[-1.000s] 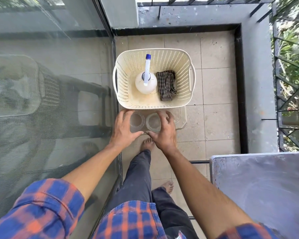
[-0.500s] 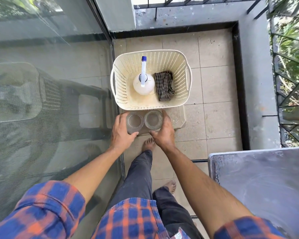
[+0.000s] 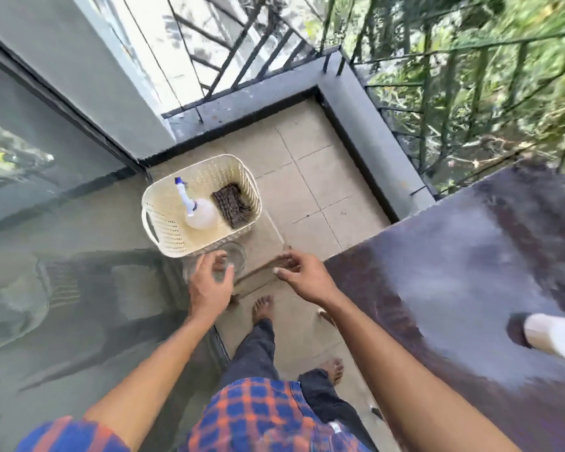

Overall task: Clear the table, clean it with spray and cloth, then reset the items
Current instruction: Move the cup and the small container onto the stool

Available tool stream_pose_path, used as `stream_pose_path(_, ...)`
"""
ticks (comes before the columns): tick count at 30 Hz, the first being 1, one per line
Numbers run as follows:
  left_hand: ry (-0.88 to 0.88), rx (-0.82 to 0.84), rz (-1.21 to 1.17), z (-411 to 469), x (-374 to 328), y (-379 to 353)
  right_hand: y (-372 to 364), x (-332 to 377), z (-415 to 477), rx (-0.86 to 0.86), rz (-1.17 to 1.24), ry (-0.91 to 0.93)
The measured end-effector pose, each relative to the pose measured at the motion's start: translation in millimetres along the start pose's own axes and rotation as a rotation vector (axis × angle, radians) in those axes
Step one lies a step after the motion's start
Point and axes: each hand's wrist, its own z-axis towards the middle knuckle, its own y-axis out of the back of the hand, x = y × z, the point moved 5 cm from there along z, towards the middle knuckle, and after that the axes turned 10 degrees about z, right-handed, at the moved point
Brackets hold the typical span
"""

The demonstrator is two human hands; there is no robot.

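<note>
Both hands are hanging open just in front of the basket [image 3: 163, 220]: left hand [image 3: 209, 285] spreading over the glasses [image 3: 234, 256], right hand [image 3: 302, 272] gripping nothing. Spray bottle [image 3: 199, 213] and cloth [image 3: 232, 205] are lying inside the basket.

Basket [image 3: 163, 223] at frame centre-left on floor, holding spray bottle [image 3: 200, 215] left and cloth [image 3: 232, 205] right; glasses [image 3: 234, 254] just below basket, under left hand [image 3: 209, 287]; table [image 3: 454, 288] fills right side.
</note>
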Motion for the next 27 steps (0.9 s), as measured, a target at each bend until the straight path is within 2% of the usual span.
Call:
stream_pose_path(2, -0.098, 0.005, 0.011, -7.6, -36.1, -6.1, 28.4, -1.4, -37.3, -0.061, 0.024, 0.03)
stream_pose_path(7, -0.198, 0.219, -0.069, -44.6, -132.3, -63.4, 105.1, -57.8, -144.6, -0.282, 0.188, -0.004)
stream_pose_path(13, -0.668, 0.44, -0.089, -149.1, -265.8, -151.9, 192.1, -177.4, -283.0, -0.725, 0.382, -0.143)
stream_pose_path(18, -1.031, 0.653, 0.134, -231.1, -352.1, -228.8, 262.5, -257.3, -358.6, -1.073, 0.415, -0.212)
stream_pose_path(22, -1.109, 0.691, 0.25, -255.8, -402.2, -279.2, 323.7, -291.8, -371.9, -1.121, 0.288, -0.24)
stream_pose_path(27, -1.08, 0.738, 0.429, -271.5, -435.0, -334.5, 388.0, -299.1, -354.8, -0.986, 0.086, -0.206)
